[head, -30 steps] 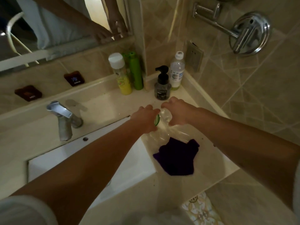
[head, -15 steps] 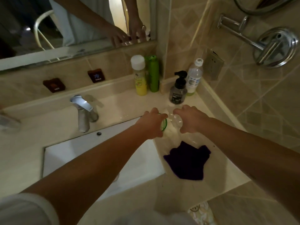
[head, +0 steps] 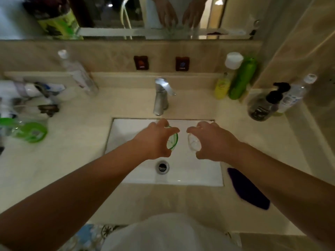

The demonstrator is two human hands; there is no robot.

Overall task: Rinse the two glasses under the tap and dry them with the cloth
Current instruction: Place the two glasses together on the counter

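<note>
Left hand (head: 154, 142) curled around green-rimmed glass (head: 173, 143), right hand (head: 215, 144) gripping clear glass (head: 194, 142), fingers wrapped on each. Both held side by side, apart, over white sink basin (head: 126, 138), below chrome tap (head: 161, 96). Purple cloth (head: 246, 189) flat on bench (head: 76, 160), right of basin.

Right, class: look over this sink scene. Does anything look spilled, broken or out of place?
Nothing stands out. The left hand holds a green glass, the right hand a clear glass, both over the basin; no water shows at the tap.

Green bottle (head: 243, 78) and dark pump bottle (head: 263, 105) beside mirror (head: 108, 15).
</note>
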